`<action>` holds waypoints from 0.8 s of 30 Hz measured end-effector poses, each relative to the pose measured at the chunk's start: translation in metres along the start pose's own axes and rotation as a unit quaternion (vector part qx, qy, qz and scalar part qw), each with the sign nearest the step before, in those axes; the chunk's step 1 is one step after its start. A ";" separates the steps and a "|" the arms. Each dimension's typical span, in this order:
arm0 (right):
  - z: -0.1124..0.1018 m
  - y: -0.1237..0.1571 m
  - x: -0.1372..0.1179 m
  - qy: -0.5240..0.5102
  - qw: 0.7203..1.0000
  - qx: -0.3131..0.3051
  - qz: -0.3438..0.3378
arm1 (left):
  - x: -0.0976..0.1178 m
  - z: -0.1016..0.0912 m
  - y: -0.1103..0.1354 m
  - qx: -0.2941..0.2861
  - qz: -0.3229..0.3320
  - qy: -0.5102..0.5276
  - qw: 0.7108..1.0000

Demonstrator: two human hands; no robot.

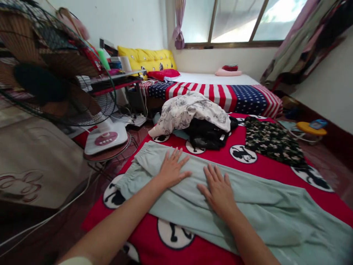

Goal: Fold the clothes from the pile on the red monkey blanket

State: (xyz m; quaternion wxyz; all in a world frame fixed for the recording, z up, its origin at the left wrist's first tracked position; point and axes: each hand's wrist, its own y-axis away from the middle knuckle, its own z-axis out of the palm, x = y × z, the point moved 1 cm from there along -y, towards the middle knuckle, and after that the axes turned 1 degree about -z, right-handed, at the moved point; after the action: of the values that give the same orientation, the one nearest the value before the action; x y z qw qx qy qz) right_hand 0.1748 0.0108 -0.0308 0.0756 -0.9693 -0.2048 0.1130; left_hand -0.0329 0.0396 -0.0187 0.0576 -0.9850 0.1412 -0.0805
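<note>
Bedroom floor spread with a red blanket (256, 167) printed with black-and-white cartoon circles; behind it a low bed (220, 94) under a stars-and-stripes cover, and off to the left a standing fan (55, 84).

Laid across the blanket's near half, a pale green garment (261, 209) (trousers, probably, going by the gathered band at its left end, though hard to tell through the wide lens).

Left hand (172, 169) flat on the cloth just short of that band; right hand (219, 189) flat beside it, near but not touching. Fingers (176, 155) of both stretched out and slightly fanned, closed on nothing, only pressing down.

Beyond the garment, a heap: a white floral top (190, 110) draped over something black (205, 136). Farther right, a dark flowered cloth (271, 141).

For smoothing done well: keep the palms flat, stroke outward from the middle towards the long loose end on the right, work out the diagonal fold by the right hand, and avoid dragging the blanket beneath.
</note>
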 end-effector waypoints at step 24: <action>0.009 0.002 0.013 0.062 0.997 0.046 0.001 | -0.046 0.003 0.010 0.036 -0.121 -0.027 0.992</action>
State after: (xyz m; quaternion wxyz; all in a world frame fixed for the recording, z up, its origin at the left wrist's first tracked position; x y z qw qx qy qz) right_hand 0.1851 0.0154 -0.0419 0.1323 -0.9702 -0.1932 0.0616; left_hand -0.0787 0.0440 -0.0296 0.0870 -0.9939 0.0168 -0.0653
